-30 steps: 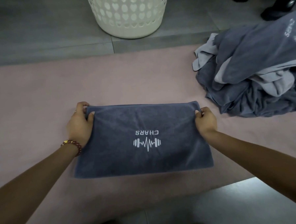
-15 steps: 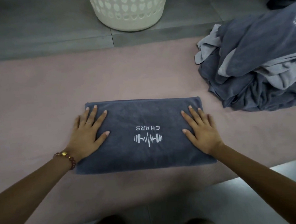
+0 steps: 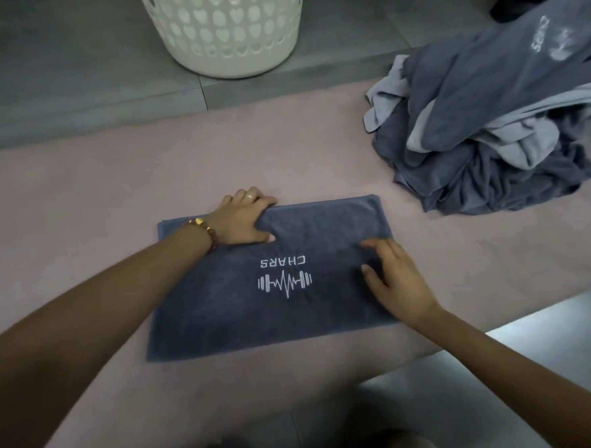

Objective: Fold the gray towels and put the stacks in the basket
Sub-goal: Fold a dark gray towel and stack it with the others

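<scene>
Head view: one folded gray towel (image 3: 244, 315) is lying flat on the pink mat (image 3: 80, 187), logo side up, directly before the person. The left hand (image 3: 242, 219) is gripping the towel's far edge toward 11 o'clock, fingers curling over the hem and thumb pressing on top; a beaded bracelet (image 3: 202, 227) is sitting on that wrist. The right hand (image 3: 396, 280) is resting on the towel's 3 o'clock end, fingers relaxed, holding nothing. The heap of unfolded towels (image 3: 488, 138) is lying at 2 o'clock, apart from the folded one. The white basket (image 3: 226, 32) is standing at 12 o'clock, beyond the mat.
</scene>
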